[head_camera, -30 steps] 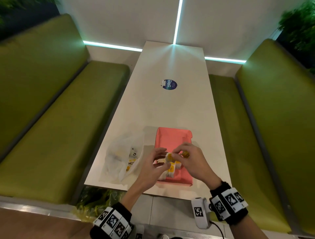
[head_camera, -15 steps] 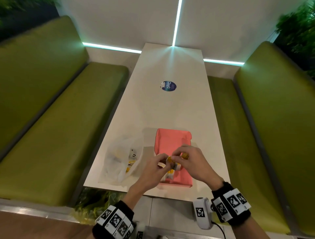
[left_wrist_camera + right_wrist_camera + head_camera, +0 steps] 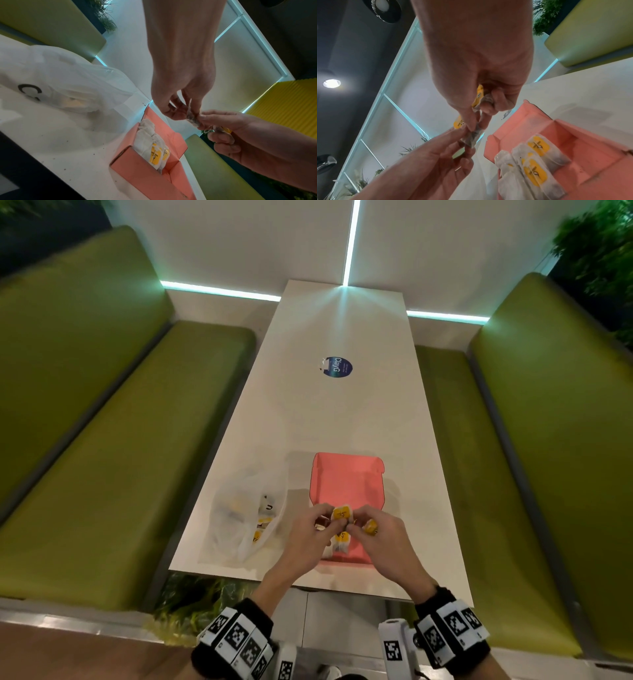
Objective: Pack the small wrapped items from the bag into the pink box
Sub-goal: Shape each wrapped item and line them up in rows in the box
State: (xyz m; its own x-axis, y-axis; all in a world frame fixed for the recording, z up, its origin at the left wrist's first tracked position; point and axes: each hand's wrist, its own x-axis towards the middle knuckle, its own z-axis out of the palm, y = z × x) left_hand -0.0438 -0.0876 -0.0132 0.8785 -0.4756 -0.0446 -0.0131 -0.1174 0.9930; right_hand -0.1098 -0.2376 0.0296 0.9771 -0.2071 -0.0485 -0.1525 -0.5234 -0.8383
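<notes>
Just below the middle of the head view, the left hand [image 3: 301, 537] and the right hand [image 3: 380, 537] are held together above the near end of the pink box [image 3: 346, 484]. One small wrapped item [image 3: 342, 513] with a yellow label is pinched between the fingertips of both hands; in the right wrist view it [image 3: 473, 136] is seen at the centre of the frame, gripped by the thumb and forefinger of each hand. A second wrapped item [image 3: 479, 97] is tucked under the curled fingers of the right hand, its yellow label showing.

The pink box is open, with its lid laid back toward the top of the frame. Several wrapped items [image 3: 534, 162] are lined up side by side in its near part, at the lower right of the right wrist view. To the left of the box a translucent white plastic bag [image 3: 246, 515] lies on the white table [image 3: 342, 412], with yellow-labelled items [image 3: 236, 503] dimly seen inside it.
</notes>
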